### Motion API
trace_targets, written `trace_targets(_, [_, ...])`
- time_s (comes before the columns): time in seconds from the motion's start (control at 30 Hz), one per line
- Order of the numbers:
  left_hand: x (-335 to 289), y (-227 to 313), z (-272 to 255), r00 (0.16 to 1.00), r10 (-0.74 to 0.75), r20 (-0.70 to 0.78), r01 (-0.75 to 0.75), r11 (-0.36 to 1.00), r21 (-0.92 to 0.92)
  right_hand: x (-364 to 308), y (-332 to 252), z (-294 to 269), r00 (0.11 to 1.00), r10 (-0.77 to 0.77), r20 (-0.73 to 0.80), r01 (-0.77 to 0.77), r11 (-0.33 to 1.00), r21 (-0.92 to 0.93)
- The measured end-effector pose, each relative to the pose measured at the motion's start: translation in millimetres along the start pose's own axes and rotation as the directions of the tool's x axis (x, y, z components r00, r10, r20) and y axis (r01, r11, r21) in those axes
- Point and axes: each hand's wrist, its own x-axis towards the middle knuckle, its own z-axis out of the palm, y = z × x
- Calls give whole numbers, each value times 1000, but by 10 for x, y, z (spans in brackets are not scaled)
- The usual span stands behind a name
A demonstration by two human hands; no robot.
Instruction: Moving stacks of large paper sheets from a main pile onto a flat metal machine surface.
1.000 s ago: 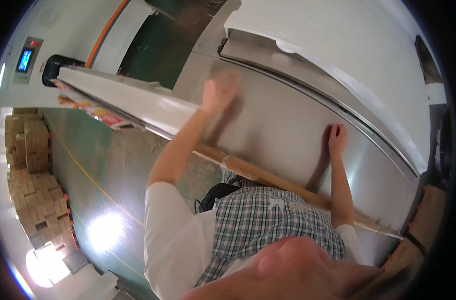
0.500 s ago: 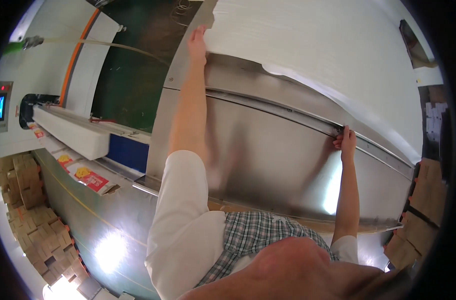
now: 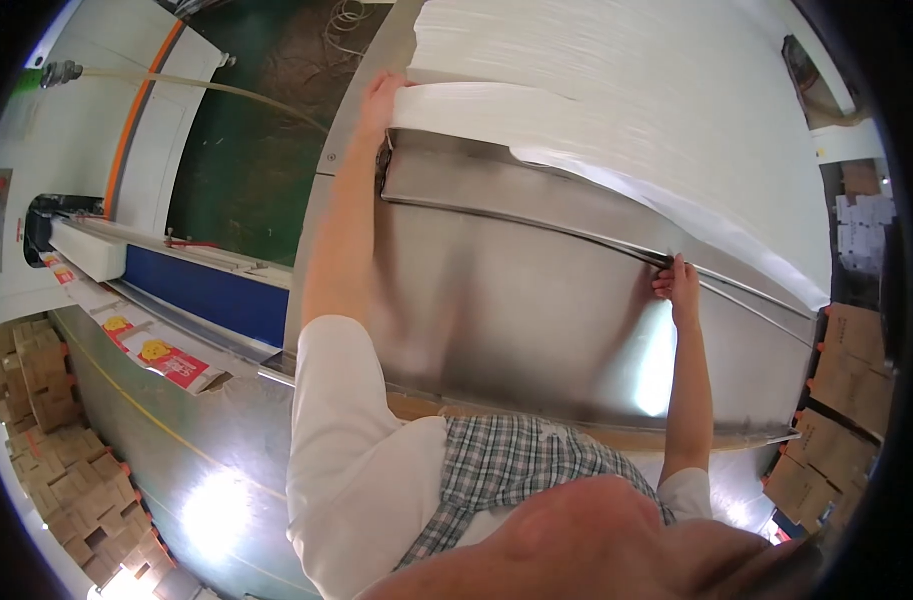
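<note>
Thin white tissue-like sheeting (image 3: 637, 90) covers the far part of a steel work surface (image 3: 517, 310). My left hand (image 3: 382, 97) is at the near left corner of the sheeting, fingers closed on its edge; a loose layer lies along the near side. A thin metal bar (image 3: 517, 217) runs along a step in the steel, from below my left wrist toward my right hand (image 3: 680, 285). The right fingers are pinched at the bar's dark end, close to the sheeting's slanting near edge. What lies inside that pinch is mostly hidden.
At left, a white block (image 3: 89, 250) lies on a blue conveyor bed (image 3: 207, 290) that enters a white machine (image 3: 87, 130). Red and white printed packaging (image 3: 157, 352) hangs along it. Brown cartons (image 3: 72, 480) stack at lower left, and more cartons (image 3: 847, 370) at right.
My left hand has drawn nearer, bringing the sheeting's edge along. My right hand stays almost in place. On the left conveyor, the white block has slid toward the machine, baring more blue bed.
</note>
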Motion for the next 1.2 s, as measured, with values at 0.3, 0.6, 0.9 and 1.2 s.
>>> trace_targets(0.3, [-129,680,1011,798,-248,549,-523,165,836,-261,-232,152,977,-55,205,88,984,-156])
trace_targets(0.6, [-807,474,1621,768,-83,636,-638,3,770,-152,-1435,1251,525,-762,380,850,448,-276])
trace_targets(0.9, [-1055,389,1569,798,50,601,-599,-48,799,508,-1635,1763,556,-634,538,749,101,-655])
trace_targets(1.2, [-772,455,1798,848,-69,526,-530,-95,843,1358,-1175,-554,830,-479,287,393,136,-909])
